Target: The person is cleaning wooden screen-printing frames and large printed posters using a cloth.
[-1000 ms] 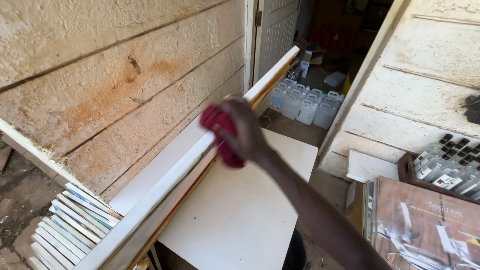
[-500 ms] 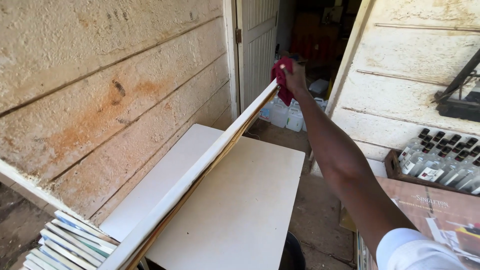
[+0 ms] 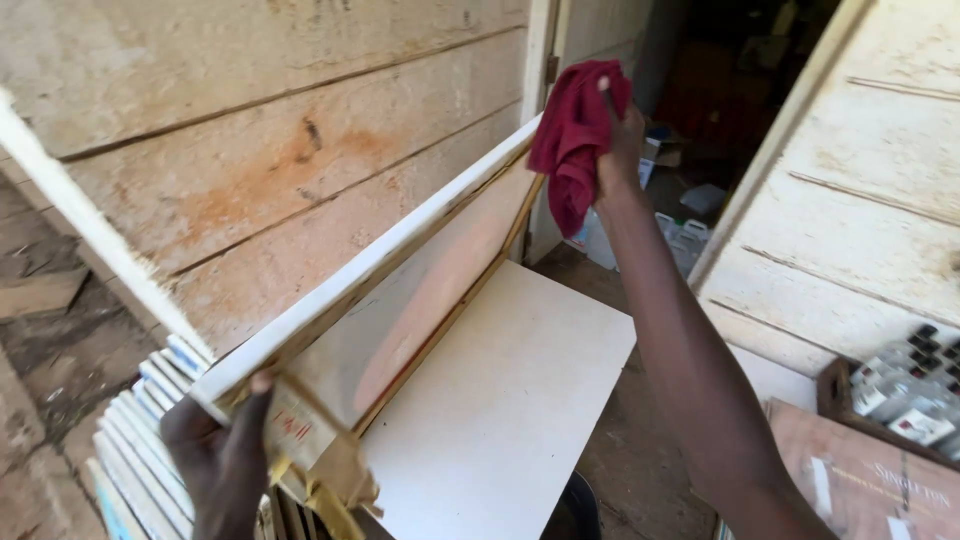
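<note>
Right hand (image 3: 622, 130) has run from mid-rail to the far end at 1 o'clock since a second ago, fist shut on one red rag (image 3: 572, 135). Left hand (image 3: 225, 450) clamps the near corner of one white frame (image 3: 400, 255), 7 o'clock. Step: wiping the top edge. Next likely needs a return pass, grip steady. One white board (image 3: 500, 400) lies below.

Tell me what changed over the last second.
The right hand slid the dark red cloth along the long white-edged panel from near its middle to its far end. The left hand shows now, gripping the near end. The panel stayed tilted beside the wooden wall.
</note>
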